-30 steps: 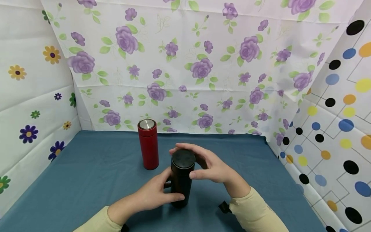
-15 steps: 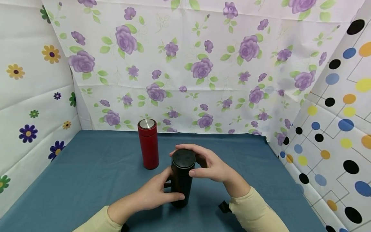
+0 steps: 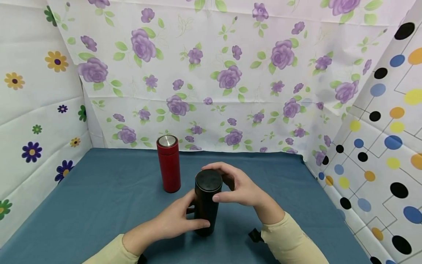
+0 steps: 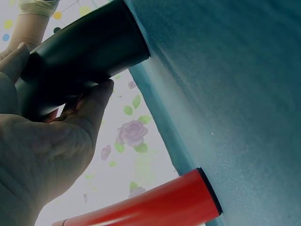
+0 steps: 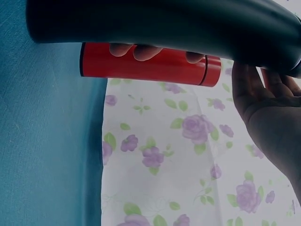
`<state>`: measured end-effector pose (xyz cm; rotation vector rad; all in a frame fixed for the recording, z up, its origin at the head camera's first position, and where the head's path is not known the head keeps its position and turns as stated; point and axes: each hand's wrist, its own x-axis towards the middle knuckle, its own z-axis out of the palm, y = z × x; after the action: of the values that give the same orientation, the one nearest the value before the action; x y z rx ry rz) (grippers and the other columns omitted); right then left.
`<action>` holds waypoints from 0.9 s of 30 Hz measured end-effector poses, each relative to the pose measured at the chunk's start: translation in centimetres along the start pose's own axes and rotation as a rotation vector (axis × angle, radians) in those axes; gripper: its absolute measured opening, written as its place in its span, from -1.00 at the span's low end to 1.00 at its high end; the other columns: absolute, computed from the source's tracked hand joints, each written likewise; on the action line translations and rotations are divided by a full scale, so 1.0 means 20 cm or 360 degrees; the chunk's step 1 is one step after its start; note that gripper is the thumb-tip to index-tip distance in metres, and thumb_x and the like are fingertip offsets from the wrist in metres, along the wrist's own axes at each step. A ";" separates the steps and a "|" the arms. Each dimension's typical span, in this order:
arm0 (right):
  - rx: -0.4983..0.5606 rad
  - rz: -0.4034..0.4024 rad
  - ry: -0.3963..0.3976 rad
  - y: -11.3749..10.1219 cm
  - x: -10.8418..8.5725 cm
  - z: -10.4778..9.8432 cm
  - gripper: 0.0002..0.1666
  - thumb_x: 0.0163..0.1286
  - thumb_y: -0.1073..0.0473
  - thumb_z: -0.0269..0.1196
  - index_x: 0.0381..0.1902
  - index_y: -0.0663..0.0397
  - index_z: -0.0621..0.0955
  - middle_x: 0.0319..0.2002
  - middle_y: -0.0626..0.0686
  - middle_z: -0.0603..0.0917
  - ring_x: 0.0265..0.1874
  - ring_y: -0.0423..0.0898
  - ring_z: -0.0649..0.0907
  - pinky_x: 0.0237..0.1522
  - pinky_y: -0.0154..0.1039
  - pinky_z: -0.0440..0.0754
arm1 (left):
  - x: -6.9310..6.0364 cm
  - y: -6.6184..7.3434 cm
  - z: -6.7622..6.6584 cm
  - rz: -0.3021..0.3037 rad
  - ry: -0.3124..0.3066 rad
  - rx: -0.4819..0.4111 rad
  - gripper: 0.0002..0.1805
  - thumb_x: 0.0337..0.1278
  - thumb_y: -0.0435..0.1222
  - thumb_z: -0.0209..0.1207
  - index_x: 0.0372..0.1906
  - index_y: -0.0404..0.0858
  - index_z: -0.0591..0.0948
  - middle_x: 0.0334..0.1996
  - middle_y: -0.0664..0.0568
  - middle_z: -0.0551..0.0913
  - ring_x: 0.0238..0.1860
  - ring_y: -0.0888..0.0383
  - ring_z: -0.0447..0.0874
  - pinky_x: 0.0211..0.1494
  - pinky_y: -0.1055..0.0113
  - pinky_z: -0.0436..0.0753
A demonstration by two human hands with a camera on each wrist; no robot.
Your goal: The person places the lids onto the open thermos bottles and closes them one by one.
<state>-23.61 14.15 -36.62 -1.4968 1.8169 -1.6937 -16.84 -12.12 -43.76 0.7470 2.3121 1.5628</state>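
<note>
A black thermos flask (image 3: 207, 207) stands upright on the blue cloth, near the front middle in the head view. My left hand (image 3: 174, 219) grips its lower body, thumb across the near side and fingers round the far side. Around the flask's top curls my right hand (image 3: 242, 189), its thumb on the near right side and its fingers behind the rim. The left wrist view shows the left palm (image 4: 51, 150) close against the dark body (image 4: 99, 42). In the right wrist view, the right fingers (image 5: 244, 87) touch the flask near its top end.
A red thermos flask (image 3: 169, 170) with a silver-topped lid stands upright behind and left of the black one. Blue cloth (image 3: 108, 205) covers the table. Patterned curtains (image 3: 204, 91) hang at the back and both sides. A small black item (image 3: 255, 235) lies by the right sleeve.
My right hand has shifted slightly round the flask's top: its thumb slid a little left and the far fingertips drew right. The left hand and both flasks have stayed in place.
</note>
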 end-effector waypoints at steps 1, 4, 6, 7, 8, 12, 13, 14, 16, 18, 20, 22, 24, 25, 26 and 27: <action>-0.0012 0.0001 0.0005 0.00 0.00 0.00 -0.22 0.57 0.06 0.47 0.57 0.26 0.46 0.26 0.23 0.70 0.20 0.10 0.73 0.33 0.00 0.71 | 0.00 0.00 0.00 -0.0002 0.0000 -0.0002 -0.25 0.41 -0.03 0.53 0.54 0.13 0.41 0.26 0.23 0.68 0.41 0.08 0.63 0.51 -0.32 0.56; -0.0040 0.0000 0.0019 -0.01 0.00 0.00 -0.22 0.55 0.06 0.49 0.56 0.25 0.47 0.22 0.23 0.71 0.18 0.10 0.74 0.31 -0.02 0.72 | 0.00 0.00 0.00 -0.0004 0.0000 -0.0001 -0.25 0.41 -0.03 0.53 0.54 0.14 0.41 0.26 0.23 0.68 0.41 0.08 0.63 0.51 -0.33 0.56; -0.0052 -0.0001 0.0026 -0.01 0.00 0.00 -0.22 0.55 0.06 0.51 0.55 0.24 0.48 0.21 0.23 0.71 0.18 0.10 0.73 0.30 -0.02 0.72 | 0.00 -0.01 0.00 -0.0007 0.0001 -0.0001 -0.25 0.41 -0.02 0.53 0.54 0.14 0.41 0.26 0.23 0.68 0.41 0.09 0.63 0.51 -0.33 0.56; -0.0060 -0.0001 0.0031 -0.01 0.00 0.00 -0.22 0.54 0.06 0.51 0.55 0.24 0.48 0.21 0.23 0.71 0.18 0.10 0.73 0.30 -0.03 0.72 | 0.00 -0.01 0.00 -0.0008 0.0001 -0.0001 -0.25 0.41 -0.02 0.53 0.54 0.14 0.41 0.26 0.23 0.68 0.41 0.09 0.63 0.51 -0.32 0.56; -0.0067 -0.0001 0.0035 -0.01 0.00 0.00 -0.22 0.54 0.05 0.52 0.54 0.23 0.48 0.21 0.23 0.70 0.18 0.10 0.73 0.30 -0.03 0.73 | 0.00 -0.01 0.00 -0.0009 0.0001 -0.0002 -0.25 0.41 -0.02 0.53 0.54 0.15 0.41 0.26 0.23 0.68 0.41 0.09 0.63 0.52 -0.32 0.56; -0.0112 0.0012 0.0058 -0.01 0.00 0.00 -0.21 0.51 0.02 0.55 0.53 0.18 0.50 0.21 0.22 0.71 0.17 0.10 0.73 0.29 -0.04 0.73 | 0.00 -0.01 0.00 -0.0013 -0.0003 -0.0006 -0.23 0.41 -0.02 0.53 0.57 0.15 0.40 0.28 0.23 0.67 0.42 0.08 0.62 0.52 -0.33 0.55; -0.0126 0.0017 0.0064 -0.02 0.00 0.00 -0.20 0.51 0.02 0.55 0.53 0.17 0.50 0.22 0.21 0.71 0.17 0.11 0.73 0.29 -0.04 0.73 | 0.00 -0.01 0.00 -0.0014 -0.0004 -0.0007 -0.22 0.41 -0.03 0.53 0.57 0.15 0.39 0.28 0.23 0.67 0.42 0.08 0.62 0.52 -0.33 0.55; -0.0140 0.0024 0.0070 -0.02 0.00 0.00 -0.20 0.50 0.02 0.56 0.53 0.15 0.51 0.22 0.20 0.71 0.17 0.10 0.73 0.28 -0.04 0.73 | 0.00 -0.01 0.00 -0.0015 -0.0004 -0.0007 -0.22 0.41 -0.03 0.53 0.58 0.15 0.38 0.29 0.23 0.67 0.42 0.08 0.62 0.52 -0.33 0.55; -0.0165 0.0036 0.0080 -0.02 0.00 0.00 -0.20 0.48 0.01 0.57 0.53 0.12 0.51 0.22 0.18 0.71 0.17 0.10 0.73 0.28 -0.04 0.73 | 0.00 -0.01 0.00 -0.0016 -0.0004 -0.0008 -0.20 0.41 -0.03 0.53 0.59 0.15 0.38 0.30 0.22 0.67 0.43 0.07 0.61 0.51 -0.33 0.55; -0.0179 0.0045 0.0086 -0.02 0.00 0.00 -0.20 0.47 0.02 0.58 0.53 0.11 0.52 0.22 0.17 0.72 0.17 0.10 0.73 0.27 -0.04 0.73 | 0.00 -0.01 0.00 -0.0014 -0.0002 -0.0004 -0.20 0.41 -0.03 0.53 0.60 0.15 0.37 0.30 0.22 0.67 0.43 0.07 0.61 0.51 -0.33 0.56; -0.0186 0.0051 0.0089 -0.03 0.00 0.00 -0.20 0.47 0.03 0.59 0.53 0.10 0.52 0.22 0.17 0.72 0.17 0.10 0.73 0.27 -0.04 0.73 | 0.00 -0.01 0.00 -0.0013 -0.0002 -0.0002 -0.20 0.41 -0.03 0.53 0.60 0.15 0.37 0.30 0.22 0.66 0.43 0.07 0.61 0.51 -0.33 0.56; -0.0191 0.0052 0.0093 -0.03 0.00 0.00 -0.20 0.46 0.03 0.59 0.52 0.10 0.52 0.22 0.16 0.72 0.18 0.11 0.73 0.27 -0.04 0.73 | 0.00 -0.01 0.00 -0.0012 -0.0002 0.0000 -0.20 0.41 -0.02 0.53 0.60 0.15 0.37 0.30 0.23 0.66 0.43 0.07 0.61 0.51 -0.33 0.56; -0.0193 0.0049 0.0097 -0.03 0.00 0.01 -0.20 0.46 0.02 0.59 0.52 0.10 0.52 0.23 0.17 0.71 0.18 0.11 0.73 0.27 -0.04 0.73 | 0.00 -0.01 0.00 -0.0012 -0.0002 0.0000 -0.20 0.41 -0.02 0.53 0.60 0.15 0.37 0.30 0.23 0.66 0.43 0.07 0.61 0.51 -0.33 0.56; -0.0196 0.0047 0.0099 -0.03 0.00 0.01 -0.19 0.46 0.02 0.59 0.52 0.10 0.52 0.23 0.17 0.71 0.18 0.10 0.73 0.27 -0.04 0.73 | 0.00 -0.01 0.00 -0.0011 -0.0002 0.0000 -0.20 0.41 -0.02 0.53 0.60 0.15 0.37 0.30 0.23 0.66 0.43 0.07 0.61 0.51 -0.33 0.56; -0.0199 0.0044 0.0100 -0.03 0.00 0.01 -0.19 0.46 0.01 0.60 0.52 0.10 0.52 0.23 0.17 0.71 0.18 0.10 0.73 0.27 -0.04 0.73 | 0.00 0.00 0.00 -0.0010 -0.0002 0.0000 -0.20 0.41 -0.02 0.53 0.60 0.15 0.37 0.30 0.23 0.66 0.43 0.07 0.61 0.51 -0.33 0.56; -0.0201 0.0041 0.0101 -0.03 0.00 0.01 -0.19 0.46 0.01 0.60 0.51 0.10 0.52 0.23 0.17 0.70 0.17 0.10 0.73 0.26 -0.05 0.73 | 0.00 0.00 0.00 -0.0010 -0.0001 0.0000 -0.20 0.41 -0.02 0.53 0.60 0.15 0.37 0.30 0.23 0.66 0.43 0.07 0.61 0.51 -0.33 0.56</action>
<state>-23.25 14.19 -36.22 -1.4764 2.0014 -1.6608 -16.82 -12.21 -43.83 0.7396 2.3114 1.5599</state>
